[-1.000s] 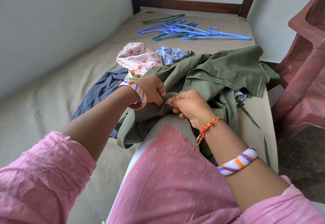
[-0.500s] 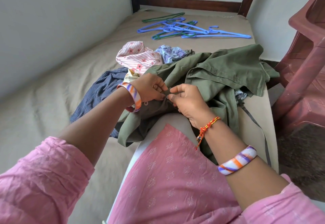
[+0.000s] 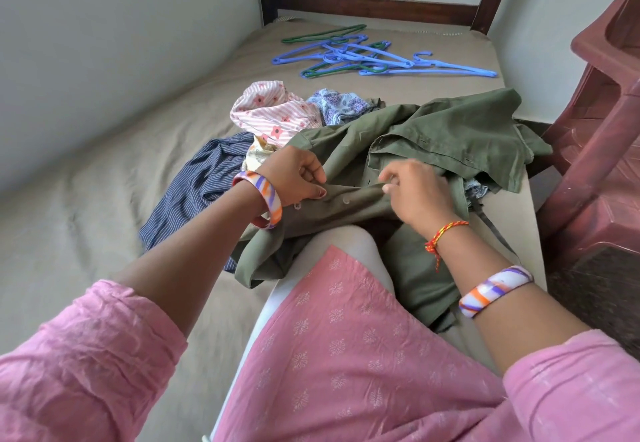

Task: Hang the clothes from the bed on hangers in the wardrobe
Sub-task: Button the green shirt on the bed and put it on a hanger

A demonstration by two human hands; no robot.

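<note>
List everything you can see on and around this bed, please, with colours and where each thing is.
shirt: one, olive green, near edge of the bed, across the person's lap
striped shirt: one, navy, left of the green one
striped cloth: one, pink and white with flowers, behind the navy one
printed cloth: one, pale blue, beside the pink one
hangers: a tangled pile, blue and green, far end of the bed
bed: one, tan sheet, dark wooden frame
chair: one, maroon plastic, right of the bed
left hand: pinches the green shirt's button strip
right hand: pinches the same strip, apart from the left
</note>
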